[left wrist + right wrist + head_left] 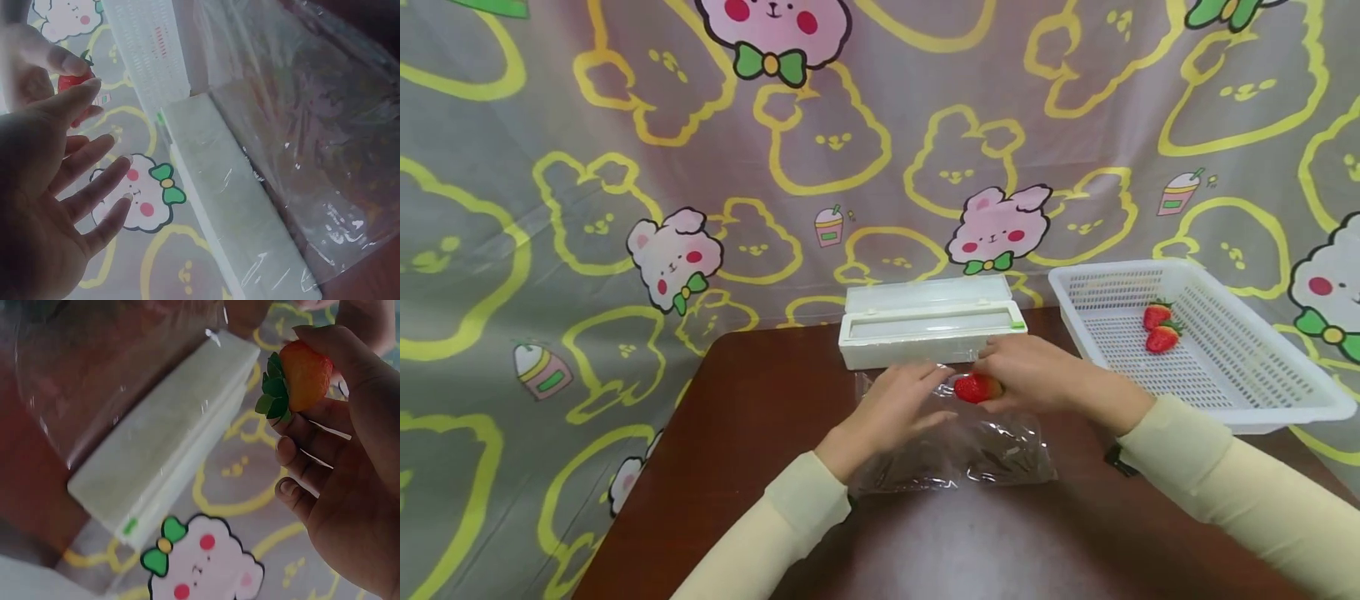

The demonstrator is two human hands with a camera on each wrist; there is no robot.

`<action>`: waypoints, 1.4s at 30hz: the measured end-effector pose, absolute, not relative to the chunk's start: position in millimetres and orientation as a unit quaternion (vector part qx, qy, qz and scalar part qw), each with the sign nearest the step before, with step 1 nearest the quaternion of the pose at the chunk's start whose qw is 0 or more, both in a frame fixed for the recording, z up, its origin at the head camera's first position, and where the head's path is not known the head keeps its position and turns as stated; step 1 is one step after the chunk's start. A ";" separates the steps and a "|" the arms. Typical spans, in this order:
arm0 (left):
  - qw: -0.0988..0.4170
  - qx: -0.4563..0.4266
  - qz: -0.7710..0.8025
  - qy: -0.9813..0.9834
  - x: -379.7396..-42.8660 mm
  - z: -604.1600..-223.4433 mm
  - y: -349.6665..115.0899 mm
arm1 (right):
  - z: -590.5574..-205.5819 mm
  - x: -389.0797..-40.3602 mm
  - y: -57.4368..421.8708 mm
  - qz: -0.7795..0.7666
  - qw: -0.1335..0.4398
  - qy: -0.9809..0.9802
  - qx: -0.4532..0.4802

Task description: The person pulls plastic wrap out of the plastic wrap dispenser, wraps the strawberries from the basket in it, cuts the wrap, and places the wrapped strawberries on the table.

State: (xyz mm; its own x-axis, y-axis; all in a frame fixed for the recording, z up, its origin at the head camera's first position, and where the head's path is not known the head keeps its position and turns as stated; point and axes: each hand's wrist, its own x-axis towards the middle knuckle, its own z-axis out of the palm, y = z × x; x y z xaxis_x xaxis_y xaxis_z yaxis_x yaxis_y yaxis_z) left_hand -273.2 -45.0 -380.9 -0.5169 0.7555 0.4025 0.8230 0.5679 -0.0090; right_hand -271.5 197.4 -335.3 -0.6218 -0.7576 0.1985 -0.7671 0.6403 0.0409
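Note:
Between the thumb and fingers of my right hand (1026, 371) is a red strawberry (976, 387), held above the table. The right wrist view shows this strawberry (306, 378) pinched on its side, green leaves pointing away from the palm. My left hand (891, 408) hovers just left of it, its fingers spread and extended. In the left wrist view, the left thumb overlaps the strawberry (80, 80). Below both hands, a sheet of clear plastic film (1007, 454) lies wrinkled on the table, reaching back to a long white box (917, 354) with its lid raised.
A white perforated basket (1262, 417) stands at the right, with two strawberries (1162, 337) inside. The white box has a green tab (1018, 325) at its right end. Behind the brown table (760, 400) hangs a patterned grey curtain (895, 150).

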 end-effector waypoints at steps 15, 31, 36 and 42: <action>0.166 -0.457 -0.088 -0.870 -273.2 -396.8 -41.1 | -366.0 -271.8 176.7 0.050 0.078 -0.894 0.438; 0.036 -0.386 -0.092 -0.917 -294.0 -436.4 -39.8 | -426.7 -290.7 174.5 0.088 0.061 -0.898 0.426; -0.002 -0.373 -0.103 -0.922 -294.6 -442.3 -36.9 | -442.1 -294.9 175.6 0.085 0.051 -0.902 0.421; -0.008 -0.369 -0.088 -0.925 -294.4 -445.4 -36.5 | -448.4 -296.1 175.9 0.076 0.041 -0.907 0.413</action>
